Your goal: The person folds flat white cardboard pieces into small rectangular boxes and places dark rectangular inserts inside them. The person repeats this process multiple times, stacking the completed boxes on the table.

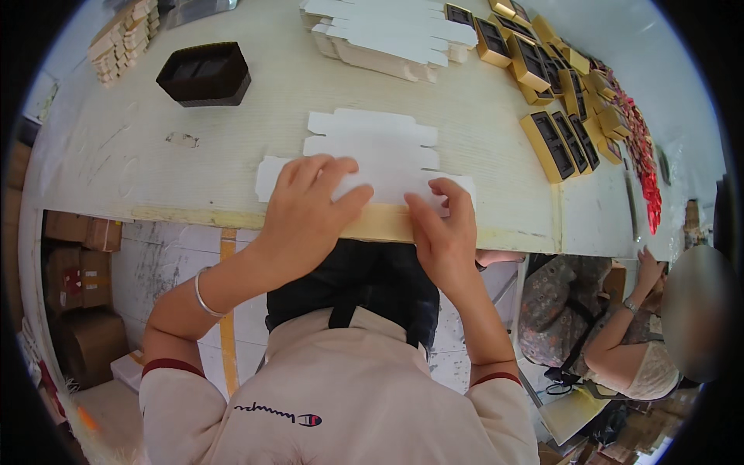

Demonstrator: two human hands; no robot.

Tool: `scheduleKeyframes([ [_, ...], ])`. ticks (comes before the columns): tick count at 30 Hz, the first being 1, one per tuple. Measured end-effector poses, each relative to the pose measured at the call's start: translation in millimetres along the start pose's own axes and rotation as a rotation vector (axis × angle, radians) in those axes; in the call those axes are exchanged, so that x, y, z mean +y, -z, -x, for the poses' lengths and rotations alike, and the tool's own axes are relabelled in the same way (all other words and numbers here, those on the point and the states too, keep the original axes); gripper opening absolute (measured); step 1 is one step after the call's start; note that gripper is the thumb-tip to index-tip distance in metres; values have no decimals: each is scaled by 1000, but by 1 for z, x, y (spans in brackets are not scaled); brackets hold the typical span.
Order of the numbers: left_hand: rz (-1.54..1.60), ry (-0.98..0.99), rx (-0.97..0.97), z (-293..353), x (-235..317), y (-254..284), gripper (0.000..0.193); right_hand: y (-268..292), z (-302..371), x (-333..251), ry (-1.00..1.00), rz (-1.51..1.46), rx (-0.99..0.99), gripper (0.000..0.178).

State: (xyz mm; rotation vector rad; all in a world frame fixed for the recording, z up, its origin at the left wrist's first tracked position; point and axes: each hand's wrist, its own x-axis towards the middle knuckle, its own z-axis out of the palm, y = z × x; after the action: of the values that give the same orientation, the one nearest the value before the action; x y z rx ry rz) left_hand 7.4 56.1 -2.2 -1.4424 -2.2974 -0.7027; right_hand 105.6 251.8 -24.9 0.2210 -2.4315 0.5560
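Note:
A flat cardboard box blank (370,143), white on its upper face, lies at the table's near edge in front of me. Along its near side a gold flap (380,223) stands bent up toward me. My left hand (314,198) is on the left part of the blank, fingers curled over it and thumb at the fold. At the right end of the gold flap, my right hand (446,225) closes thumb and fingers on the card. The undersides of both grips are hidden.
A stack of white blanks (380,35) lies at the far side. Dark plastic trays (205,74) sit at left, beyond them strips of card (124,39). Gold boxes with dark inserts (550,143) and red packets (643,163) crowd the right. A co-worker's arm (620,341) is at lower right.

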Motion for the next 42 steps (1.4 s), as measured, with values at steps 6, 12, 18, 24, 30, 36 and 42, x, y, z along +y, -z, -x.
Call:
scheduleKeyframes([
  [6, 80, -72, -38, 25, 4, -4, 24, 0, 8, -6, 242, 69, -142, 34],
  [12, 237, 47, -210, 3, -12, 4, 9, 10, -22, -5, 23, -133, -396, 14],
  [18, -129, -38, -109, -17, -13, 2, 8, 9, -50, -3, -271, -320, -503, 18],
  [24, 328, 280, -278, -2, 9, 21, 23, 4, -11, -38, -585, -1085, -337, 67],
  [30, 342, 250, -327, -5, -27, 19, 12, 36, -4, -17, 25, -315, -115, 47],
  [36, 310, 96, -445, -28, -37, 14, 10, 23, 27, -12, 303, -106, -228, 32],
  [42, 178, -61, -374, -27, -39, 8, 8, 2, -18, -23, 80, 9, -310, 19],
])
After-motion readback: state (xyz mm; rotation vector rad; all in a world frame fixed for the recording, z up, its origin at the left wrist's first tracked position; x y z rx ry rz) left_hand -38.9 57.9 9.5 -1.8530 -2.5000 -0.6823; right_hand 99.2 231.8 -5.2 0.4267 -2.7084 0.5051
